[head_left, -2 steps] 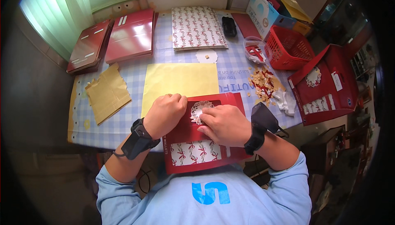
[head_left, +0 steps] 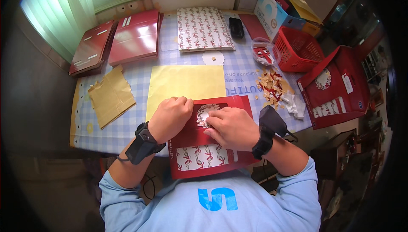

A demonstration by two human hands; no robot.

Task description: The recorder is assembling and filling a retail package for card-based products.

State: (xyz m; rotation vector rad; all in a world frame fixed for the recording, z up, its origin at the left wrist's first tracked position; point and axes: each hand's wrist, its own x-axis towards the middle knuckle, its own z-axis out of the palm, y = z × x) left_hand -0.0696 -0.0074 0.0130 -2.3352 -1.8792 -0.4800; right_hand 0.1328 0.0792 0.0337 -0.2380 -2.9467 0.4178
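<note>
A red cardboard box (head_left: 231, 157) lies close to my body, overlapping the table's front edge. It has a dark red recess and a panel of white paper (head_left: 202, 157) with green sprigs and red bows. My left hand (head_left: 172, 117) is closed at its upper left edge, fingertips curled under and hidden. In the recess sits a round, scalloped white paper cutout (head_left: 204, 114) with a leafy print. My right hand (head_left: 233, 126) bends over it, thumb and fingers drawn together at the cutout's right side and partly hiding it.
Beyond the box lie a yellow sheet (head_left: 187, 81) and torn brown paper (head_left: 111, 97). Red flat boxes (head_left: 136, 34) and a patterned stack (head_left: 204, 28) stand farther back. Right: scraps (head_left: 272, 85), crumpled tissue (head_left: 294, 106), a red basket (head_left: 297, 49) and another red box (head_left: 340, 87).
</note>
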